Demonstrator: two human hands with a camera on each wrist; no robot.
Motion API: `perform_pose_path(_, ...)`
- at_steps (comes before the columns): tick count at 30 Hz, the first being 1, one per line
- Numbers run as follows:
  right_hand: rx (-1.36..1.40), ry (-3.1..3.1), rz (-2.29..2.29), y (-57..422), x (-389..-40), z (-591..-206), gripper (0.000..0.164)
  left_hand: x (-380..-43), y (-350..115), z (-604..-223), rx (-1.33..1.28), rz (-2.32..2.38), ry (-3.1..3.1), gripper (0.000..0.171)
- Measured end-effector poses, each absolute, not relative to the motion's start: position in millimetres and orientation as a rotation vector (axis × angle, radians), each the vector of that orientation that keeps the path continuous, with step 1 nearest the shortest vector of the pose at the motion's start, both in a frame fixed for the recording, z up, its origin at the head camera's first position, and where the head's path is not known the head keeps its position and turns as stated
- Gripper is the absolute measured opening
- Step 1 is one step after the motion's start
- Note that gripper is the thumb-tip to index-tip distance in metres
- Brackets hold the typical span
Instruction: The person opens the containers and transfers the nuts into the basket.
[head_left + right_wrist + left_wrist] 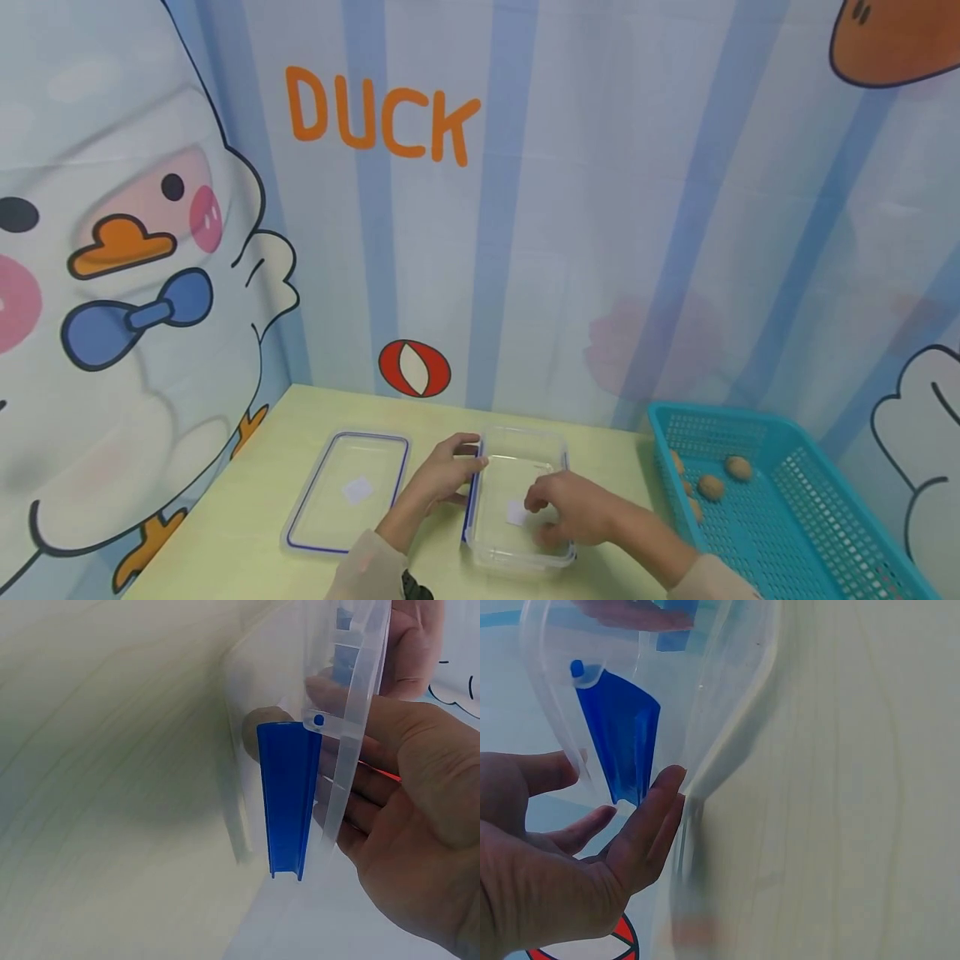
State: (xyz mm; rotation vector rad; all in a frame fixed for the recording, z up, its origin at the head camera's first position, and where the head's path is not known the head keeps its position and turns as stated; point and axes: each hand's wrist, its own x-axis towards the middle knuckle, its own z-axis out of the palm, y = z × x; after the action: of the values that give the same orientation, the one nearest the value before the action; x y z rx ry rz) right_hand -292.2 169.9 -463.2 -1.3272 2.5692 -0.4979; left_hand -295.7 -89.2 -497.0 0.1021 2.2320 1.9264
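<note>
A clear food storage box point(498, 546) with blue latches stands on the table. At its left side, my left hand point(446, 477) holds it, thumb at the rim and fingers outside by a blue latch point(621, 739). My right hand point(577, 508) reaches over the right wall into the box, its fingers extended loosely inside in the right wrist view. Low in the box, near those fingertips, a brown round thing like a walnut point(259, 729) shows through the clear wall, partly behind the right blue latch point(289, 799). A small white label point(516, 512) shows at the box's floor.
A clear lid point(322, 521) with a blue seal lies on the table left of the box. To the right stands a turquoise plastic basket point(795, 533) with several brown walnut-like things point(711, 487) in it. A cartoon-printed cloth point(570, 208) hangs behind the table.
</note>
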Motion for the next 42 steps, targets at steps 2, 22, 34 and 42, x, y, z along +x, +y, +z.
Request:
perform_pose_path(2, -1.309, 2.582, -0.441, 168, -289, -461, 0.028, -296, -89, -497, 0.1, 1.925, 2.232, 0.058)
perform_pose_path(22, -1.291, 2.647, -0.409, 161, -276, -452, 0.012, -297, -88, -496, 0.096, 1.918, 2.228, 0.056)
perform_pose_path(34, -1.29, 2.608, -0.811, 167, -270, -431, 0.007, -294, -88, -499, 0.083, 1.918, 2.239, 0.057)
perform_pose_path(42, -1.208, 2.747, -1.094, 198, -259, -394, 0.021, -298, -87, -499, 0.087, 1.919, 2.226, 0.057)
